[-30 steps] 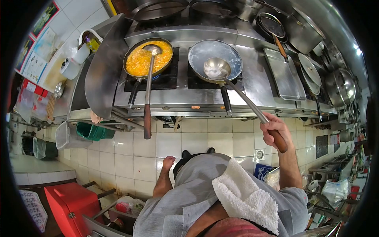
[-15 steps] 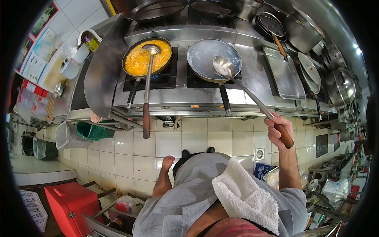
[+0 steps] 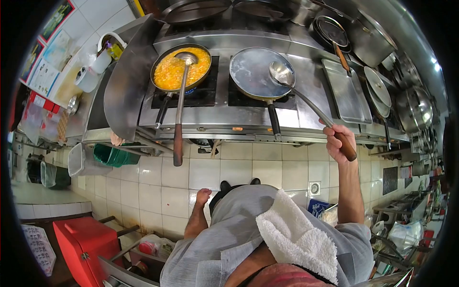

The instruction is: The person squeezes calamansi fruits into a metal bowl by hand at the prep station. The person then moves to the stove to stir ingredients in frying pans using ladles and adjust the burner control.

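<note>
My right hand [image 3: 340, 141] is wrapped round the wooden handle of a steel ladle [image 3: 311, 101]. The ladle's bowl rests at the right side of a pan [image 3: 253, 79] of cloudy, whitish liquid on the stove. My left hand [image 3: 203, 195] hangs beside my body, its fingers curled in, with nothing visible in it. To the left on the stove, a second pan [image 3: 165, 85] holds a bubbling orange-yellow mixture [image 3: 174, 71] over a blue flame. Another ladle [image 3: 181, 103] lies in that mixture, its wooden handle pointing toward me, untouched.
A metal tray [image 3: 349, 95] and lidded pans stand right of the burners, with a large pot [image 3: 370, 38] behind. A curved metal guard [image 3: 125, 81] is at the left. Below it are a green bin [image 3: 112, 155] and a red box [image 3: 86, 244].
The ladle in my right hand has moved from the lower middle of the right pan to its right side. My right hand has shifted up and slightly right. My left hand stays put.
</note>
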Demonstrator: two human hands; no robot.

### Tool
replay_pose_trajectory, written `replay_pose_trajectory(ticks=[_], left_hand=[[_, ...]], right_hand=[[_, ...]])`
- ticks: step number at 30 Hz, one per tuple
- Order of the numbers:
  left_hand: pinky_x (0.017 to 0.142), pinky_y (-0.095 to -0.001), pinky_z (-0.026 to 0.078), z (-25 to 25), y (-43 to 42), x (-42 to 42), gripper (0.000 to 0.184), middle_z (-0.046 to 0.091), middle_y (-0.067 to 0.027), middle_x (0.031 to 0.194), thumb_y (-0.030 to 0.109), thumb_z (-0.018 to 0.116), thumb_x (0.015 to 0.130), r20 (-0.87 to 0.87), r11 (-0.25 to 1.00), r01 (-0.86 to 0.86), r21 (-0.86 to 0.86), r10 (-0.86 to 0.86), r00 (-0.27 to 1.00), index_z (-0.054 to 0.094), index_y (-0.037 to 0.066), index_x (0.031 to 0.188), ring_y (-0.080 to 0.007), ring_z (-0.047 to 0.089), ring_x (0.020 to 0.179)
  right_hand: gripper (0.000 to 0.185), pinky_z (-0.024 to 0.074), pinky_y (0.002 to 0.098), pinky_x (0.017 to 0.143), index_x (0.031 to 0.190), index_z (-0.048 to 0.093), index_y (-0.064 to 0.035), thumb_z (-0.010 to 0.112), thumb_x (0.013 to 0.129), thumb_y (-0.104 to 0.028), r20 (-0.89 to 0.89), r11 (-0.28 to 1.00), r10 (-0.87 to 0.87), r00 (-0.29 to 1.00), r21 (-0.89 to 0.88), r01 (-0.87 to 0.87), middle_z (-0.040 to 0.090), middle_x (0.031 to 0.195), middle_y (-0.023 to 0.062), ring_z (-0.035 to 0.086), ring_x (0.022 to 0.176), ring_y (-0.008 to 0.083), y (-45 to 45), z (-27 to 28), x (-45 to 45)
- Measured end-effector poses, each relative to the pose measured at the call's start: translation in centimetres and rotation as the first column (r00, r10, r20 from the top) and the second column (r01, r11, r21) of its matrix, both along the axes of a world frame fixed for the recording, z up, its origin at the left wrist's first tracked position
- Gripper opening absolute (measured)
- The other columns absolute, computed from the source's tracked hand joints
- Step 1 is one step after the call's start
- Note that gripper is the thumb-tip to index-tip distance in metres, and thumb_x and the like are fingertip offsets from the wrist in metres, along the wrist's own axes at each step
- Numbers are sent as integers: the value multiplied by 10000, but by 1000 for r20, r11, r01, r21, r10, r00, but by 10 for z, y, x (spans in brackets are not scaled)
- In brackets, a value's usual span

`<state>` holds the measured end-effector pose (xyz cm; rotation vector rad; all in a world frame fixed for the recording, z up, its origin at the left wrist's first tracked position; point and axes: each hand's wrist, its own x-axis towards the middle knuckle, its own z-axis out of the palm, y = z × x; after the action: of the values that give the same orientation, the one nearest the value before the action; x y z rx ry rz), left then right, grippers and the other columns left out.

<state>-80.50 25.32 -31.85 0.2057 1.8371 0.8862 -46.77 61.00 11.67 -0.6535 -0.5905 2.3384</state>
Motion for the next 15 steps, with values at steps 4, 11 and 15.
replay_pose_trajectory(ticks=[4,11,15], left_hand=[[556,-273,442,4,0,1,352,613,-60,841,240,662,762,-1,1000,1,-22,-1,1000,583,15,1021,-142,549,648],[521,-267,413,4,-2,3,353,594,-32,837,264,657,780,36,999,-33,-39,34,999,572,52,1049,-127,527,642],[582,-274,459,6,-7,7,359,625,-67,810,222,660,749,24,993,-122,-5,122,992,594,-19,1007,-142,559,634]], right_hand=[[261,397,224,336,1052,470,82,435,869,-101,-3,999,27,1000,23,-27,513,706,70,481,416,114,20,-5,-6],[124,348,231,347,897,492,25,486,836,-82,107,996,61,992,57,-67,527,686,73,461,423,116,61,-4,-39],[62,343,235,346,809,469,-39,522,814,-71,197,990,46,979,120,-71,529,670,69,464,424,120,76,-1,-67]])
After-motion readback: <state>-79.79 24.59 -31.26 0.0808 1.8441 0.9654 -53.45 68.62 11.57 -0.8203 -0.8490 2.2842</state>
